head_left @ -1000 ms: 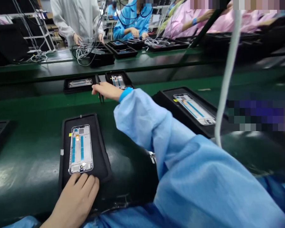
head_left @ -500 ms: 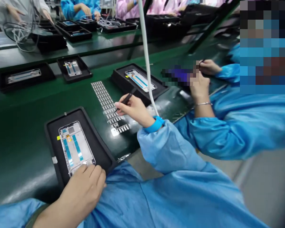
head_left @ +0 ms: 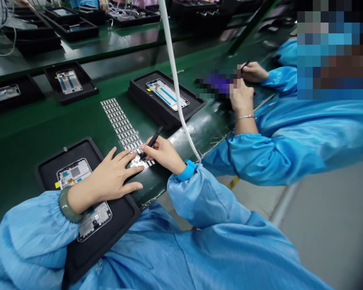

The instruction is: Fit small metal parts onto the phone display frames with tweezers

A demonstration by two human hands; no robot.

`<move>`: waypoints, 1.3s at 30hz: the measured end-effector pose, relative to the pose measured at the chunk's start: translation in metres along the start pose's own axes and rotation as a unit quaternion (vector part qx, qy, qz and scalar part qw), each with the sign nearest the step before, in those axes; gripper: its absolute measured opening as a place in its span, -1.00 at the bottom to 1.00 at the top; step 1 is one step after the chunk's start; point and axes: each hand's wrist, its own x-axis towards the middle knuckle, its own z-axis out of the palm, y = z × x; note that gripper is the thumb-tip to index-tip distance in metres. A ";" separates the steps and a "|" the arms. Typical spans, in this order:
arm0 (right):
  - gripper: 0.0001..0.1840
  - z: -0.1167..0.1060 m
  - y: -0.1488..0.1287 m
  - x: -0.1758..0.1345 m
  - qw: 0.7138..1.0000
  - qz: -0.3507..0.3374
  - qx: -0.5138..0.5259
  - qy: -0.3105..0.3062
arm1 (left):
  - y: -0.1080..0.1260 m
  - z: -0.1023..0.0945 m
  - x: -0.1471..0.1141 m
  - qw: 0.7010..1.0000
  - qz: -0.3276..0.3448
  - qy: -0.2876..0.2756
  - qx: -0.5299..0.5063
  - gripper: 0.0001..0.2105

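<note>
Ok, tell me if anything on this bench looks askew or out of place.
Nothing stands out. The nearest black tray overhangs the belt's edge slightly, under the left hand; the right hand holds tweezers at the sticker sheet.

You have one view only, from the camera on your head. It looks forward and down across the green table [head_left: 24,137], tilted so the table edge runs slantwise from lower left to upper right. It sits close over your own hands: the left hand [head_left: 111,177] and right hand [head_left: 161,153] fill the lower middle, your sleeves the bottom edge. Farther off, it takes in trays [head_left: 166,104] up the table and a co-worker's hands [head_left: 243,96] at right.
</note>
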 end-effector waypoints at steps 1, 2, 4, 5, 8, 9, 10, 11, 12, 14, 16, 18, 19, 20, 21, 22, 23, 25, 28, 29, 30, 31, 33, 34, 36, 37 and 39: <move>-0.72 0.000 -0.001 0.000 1.000 0.006 0.011 -0.001 | 0.001 0.000 0.000 1.000 -0.003 -0.001 -0.003 -0.50; -0.72 0.000 -0.002 0.001 1.000 0.013 0.027 -0.005 | 0.002 0.000 0.000 1.000 -0.006 -0.001 -0.006 -0.51; -0.68 -0.003 -0.006 0.002 0.997 0.029 0.074 -0.010 | 0.003 0.000 0.000 1.000 -0.010 0.001 -0.011 -0.51; -0.66 -0.004 -0.008 0.003 0.994 0.037 0.104 -0.010 | 0.003 0.000 0.001 1.000 -0.012 0.002 -0.016 -0.51; -0.63 -0.007 -0.018 0.005 0.981 0.038 0.191 0.011 | 0.001 -0.001 0.000 0.998 -0.014 0.021 -0.053 -0.49; -0.64 -0.007 -0.022 0.006 0.977 0.030 0.212 0.019 | 0.000 -0.002 -0.002 0.996 -0.020 0.038 -0.078 -0.50; -0.65 -0.004 -0.027 0.006 0.973 0.020 0.228 0.024 | -0.001 -0.004 -0.004 0.991 -0.033 0.063 -0.113 -0.52; -0.66 -0.001 -0.032 0.006 0.970 0.009 0.243 0.026 | -0.001 -0.006 -0.007 0.981 -0.057 0.095 -0.157 -0.56; -0.67 0.005 -0.037 0.007 0.967 0.000 0.255 0.023 | -0.002 -0.009 -0.011 0.965 -0.093 0.133 -0.207 -0.61; -0.68 0.019 -0.049 0.007 0.962 -0.018 0.273 0.011 | -0.001 -0.017 -0.021 0.909 -0.185 0.201 -0.314 -0.71; -0.69 0.038 -0.061 0.006 0.960 -0.037 0.279 -0.004 | 0.000 -0.024 -0.032 0.844 -0.262 0.240 -0.401 -0.76; -0.70 0.056 -0.071 0.006 0.959 -0.053 0.276 -0.024 | 0.000 -0.030 -0.044 0.792 -0.300 0.258 -0.465 -0.78; -0.70 0.064 -0.076 0.006 0.959 -0.060 0.274 -0.037 | 0.000 -0.032 -0.049 0.772 -0.309 0.266 -0.488 -0.78; -0.70 0.071 -0.080 0.006 0.959 -0.067 0.270 -0.052 | -0.001 -0.034 -0.054 0.754 -0.315 0.276 -0.506 -0.78; -0.70 0.077 -0.083 0.006 0.959 -0.076 0.266 -0.065 | -0.002 -0.035 -0.059 0.740 -0.321 0.286 -0.517 -0.77; -0.70 0.083 -0.086 0.006 0.959 -0.085 0.261 -0.073 | -0.003 -0.035 -0.063 0.728 -0.329 0.295 -0.524 -0.76; -0.70 0.087 -0.088 0.006 0.959 -0.096 0.256 -0.075 | -0.005 -0.035 -0.067 0.721 -0.337 0.300 -0.527 -0.76; -0.70 0.093 -0.090 0.007 0.960 -0.118 0.243 -0.071 | -0.009 -0.034 -0.074 0.715 -0.354 0.301 -0.523 -0.75; -0.72 0.099 -0.091 0.009 0.964 -0.150 0.205 -0.079 | -0.014 -0.030 -0.082 0.717 -0.370 0.297 -0.511 -0.75; -0.73 0.100 -0.090 0.009 0.965 -0.160 0.189 -0.087 | -0.015 -0.029 -0.084 0.720 -0.371 0.297 -0.506 -0.76; -0.73 0.102 -0.089 0.010 0.966 -0.169 0.172 -0.095 | -0.016 -0.027 -0.086 0.724 -0.372 0.297 -0.500 -0.76; -0.74 0.103 -0.088 0.010 0.967 -0.178 0.155 -0.101 | -0.017 -0.026 -0.088 0.728 -0.371 0.296 -0.495 -0.76; -0.75 0.106 -0.086 0.011 0.968 -0.190 0.123 -0.109 | -0.018 -0.024 -0.090 0.739 -0.367 0.294 -0.483 -0.78; -0.75 0.107 -0.086 0.011 0.968 -0.194 0.110 -0.114 | -0.018 -0.023 -0.092 0.745 -0.365 0.292 -0.477 -0.79; -0.77 0.109 -0.087 0.012 0.968 -0.196 0.097 -0.127 | -0.018 -0.021 -0.094 0.756 -0.361 0.288 -0.464 -0.80; -0.79 0.110 -0.088 0.011 0.967 -0.194 0.096 -0.137 | -0.018 -0.020 -0.095 0.762 -0.359 0.286 -0.458 -0.81; -0.83 0.111 -0.091 0.010 0.964 -0.191 0.101 -0.156 | -0.018 -0.020 -0.098 0.769 -0.355 0.281 -0.452 -0.82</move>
